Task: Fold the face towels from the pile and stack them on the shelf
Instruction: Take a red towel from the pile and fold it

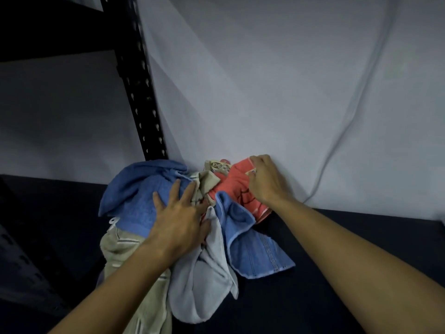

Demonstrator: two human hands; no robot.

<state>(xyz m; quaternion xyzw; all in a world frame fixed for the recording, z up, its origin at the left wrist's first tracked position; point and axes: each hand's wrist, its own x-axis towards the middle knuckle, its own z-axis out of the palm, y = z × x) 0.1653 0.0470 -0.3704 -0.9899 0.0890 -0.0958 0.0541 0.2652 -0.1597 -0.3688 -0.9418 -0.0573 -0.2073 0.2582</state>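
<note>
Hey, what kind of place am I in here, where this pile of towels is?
Probably a storage or laundry area, on a shelving unit. A black slotted metal upright stands at the left, the towel pile lies on a dark shelf board, and a white sheet hangs behind it.

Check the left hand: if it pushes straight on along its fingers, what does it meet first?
Probably the beige towel just past the left hand, whose fingers lie on the blue towel; depth is unclear.
</note>
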